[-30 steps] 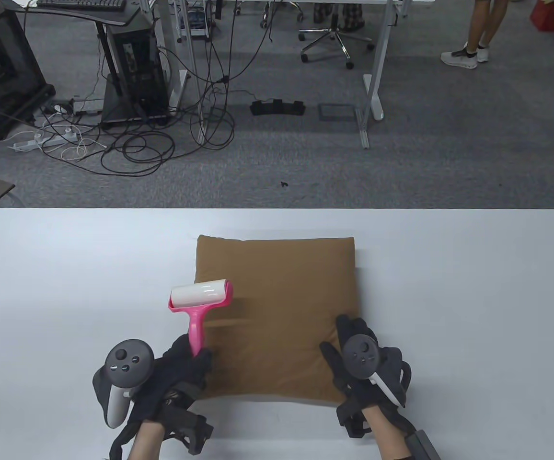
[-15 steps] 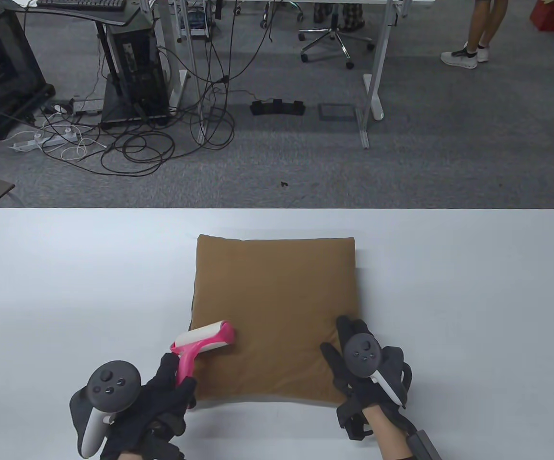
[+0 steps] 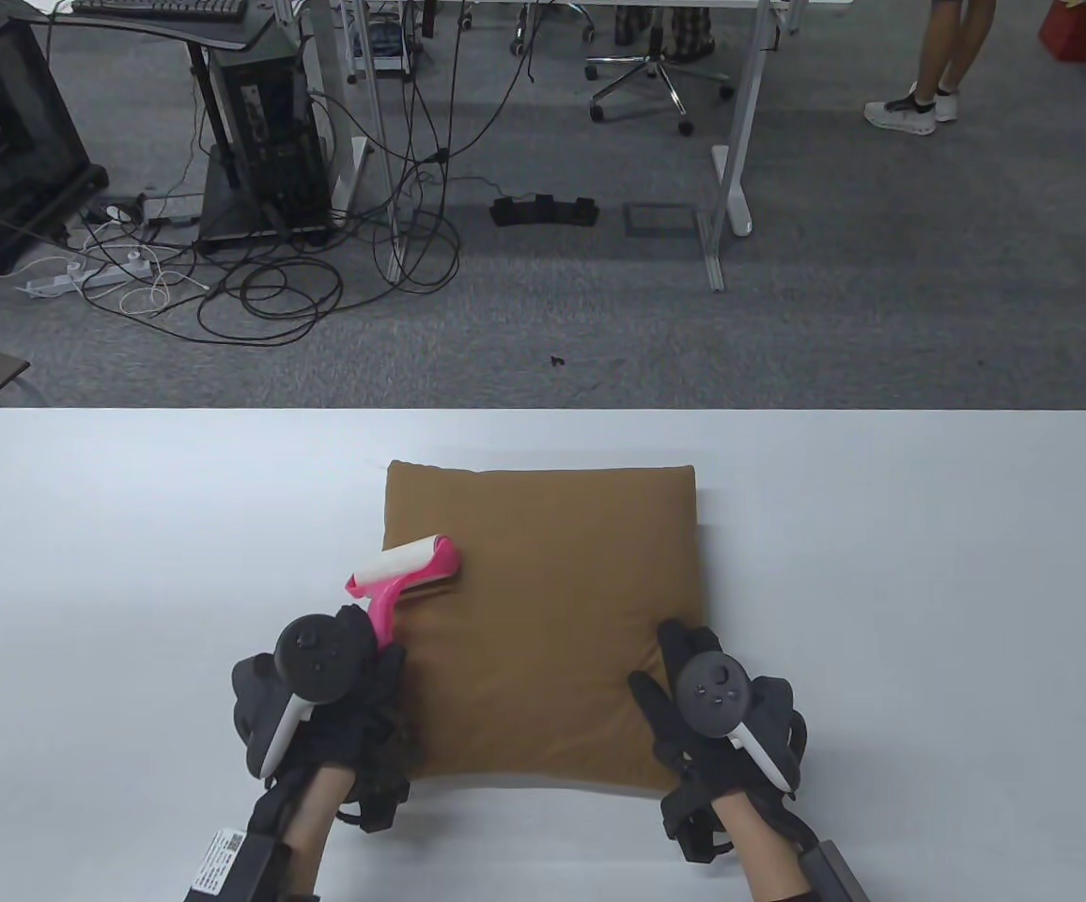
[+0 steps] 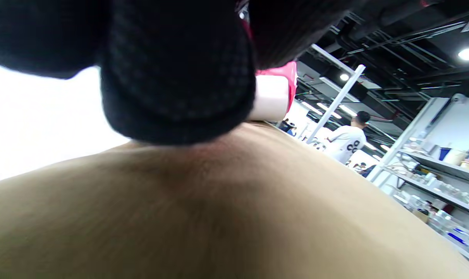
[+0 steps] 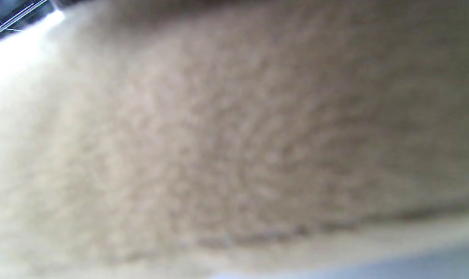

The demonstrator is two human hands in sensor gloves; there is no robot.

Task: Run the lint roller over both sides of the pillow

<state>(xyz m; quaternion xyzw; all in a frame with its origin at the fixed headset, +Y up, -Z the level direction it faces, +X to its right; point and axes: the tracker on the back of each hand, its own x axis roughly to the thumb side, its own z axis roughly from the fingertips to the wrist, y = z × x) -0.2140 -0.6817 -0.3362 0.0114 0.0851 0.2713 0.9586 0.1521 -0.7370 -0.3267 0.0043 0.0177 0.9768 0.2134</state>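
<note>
While on table: 1 pillow (image 3: 543,620), 1 roller (image 3: 409,567).

black gloved fingers (image 4: 176,77) fill the top; beyond them the white roller (image 4: 271,99) meets the tan pillow (image 4: 219,217).

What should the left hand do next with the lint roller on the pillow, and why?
Probably push on toward the far edge. The left hand grips the lint roller on the pillow along its left strip, with brown fabric ahead, while the right hand rests on the near right corner.
</note>
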